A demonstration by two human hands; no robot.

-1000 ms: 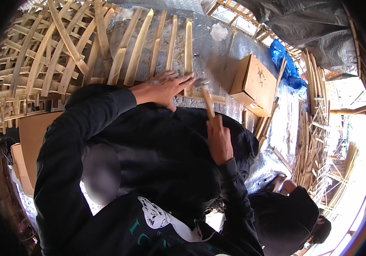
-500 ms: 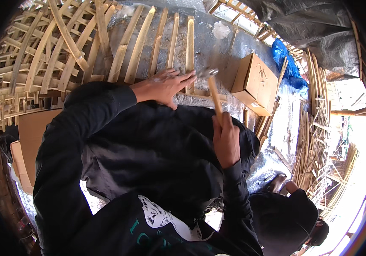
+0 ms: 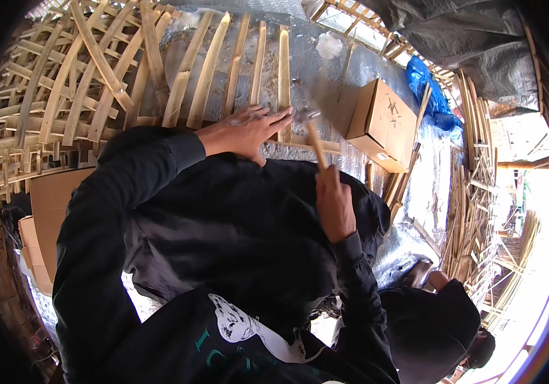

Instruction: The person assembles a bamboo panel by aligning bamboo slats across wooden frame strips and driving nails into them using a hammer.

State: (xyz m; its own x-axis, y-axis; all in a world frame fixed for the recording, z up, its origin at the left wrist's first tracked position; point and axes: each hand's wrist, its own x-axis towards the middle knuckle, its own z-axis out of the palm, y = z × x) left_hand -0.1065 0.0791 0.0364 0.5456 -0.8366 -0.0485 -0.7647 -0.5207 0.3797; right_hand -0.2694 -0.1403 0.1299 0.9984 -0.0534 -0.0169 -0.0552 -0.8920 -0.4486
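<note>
My right hand (image 3: 336, 208) is wrapped round the wooden handle of a hammer (image 3: 317, 146). The hammer's metal head is smeared by motion, close beside the fingertips of my left hand (image 3: 244, 132). That left hand lies stretched out, thumb apart, across the lower ends of several bamboo slats. Its fingertips touch the rightmost upright slat (image 3: 285, 70), where it meets a crosswise strip (image 3: 313, 144). Whether a nail stands at that joint is hidden by the fingers and the blur.
A bamboo lattice (image 3: 63, 77) spreads at the left. A cardboard box (image 3: 386, 128) stands right of the hammer, with blue plastic sheeting (image 3: 431, 96) behind it. Bundled bamboo strips (image 3: 469, 211) lie farther right. A person in black (image 3: 428, 326) crouches at the lower right.
The hammer head has shifted slightly left and down, toward my left fingertips, and my right hand has moved a little left and up. My left hand has stayed in place.
</note>
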